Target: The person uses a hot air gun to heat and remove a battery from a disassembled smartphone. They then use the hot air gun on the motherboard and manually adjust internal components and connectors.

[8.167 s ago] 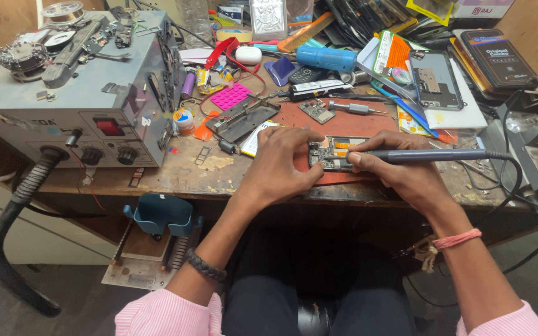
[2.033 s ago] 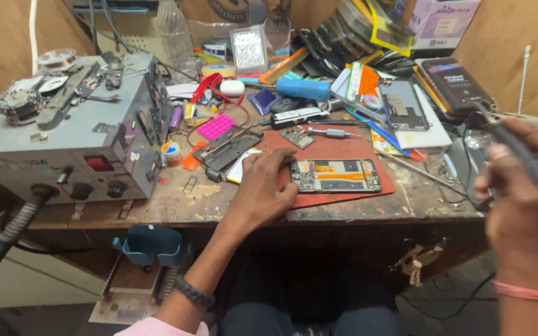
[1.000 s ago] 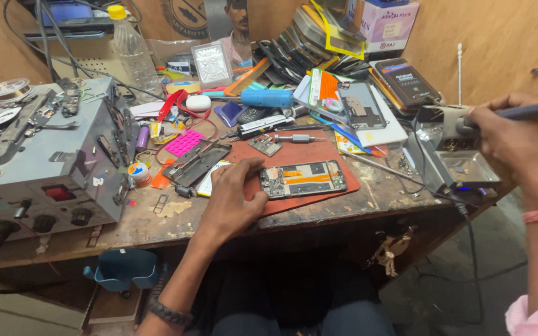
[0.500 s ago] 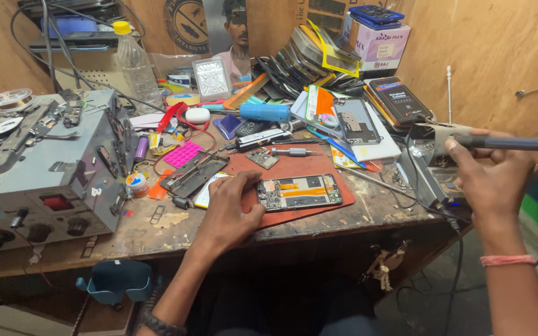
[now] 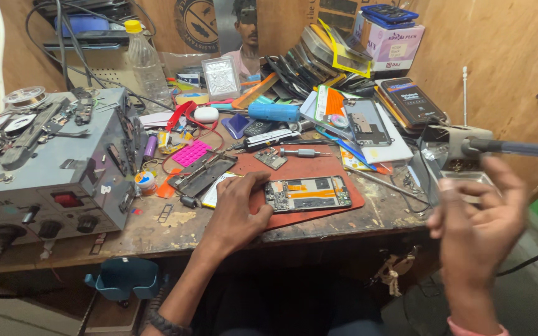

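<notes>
An opened phone (image 5: pixel 307 193) lies on a work mat (image 5: pixel 319 171) at the front middle of a cluttered workbench (image 5: pixel 175 227). The left hand (image 5: pixel 238 208) rests on the bench at the phone's left end, fingertips on the mat's edge. The right hand (image 5: pixel 477 221) hangs off the bench's right end, just below a soldering iron (image 5: pixel 512 148) whose tip sits in a stand (image 5: pixel 465 140) at the bench's far right. A metal repair station (image 5: pixel 51 168) fills the left side. A small screwdriver (image 5: pixel 303 152) lies on the mat behind the phone; farther back, a plastic bottle (image 5: pixel 146 65) stands against the wall, left of stacked phone parts (image 5: pixel 319 62).
</notes>
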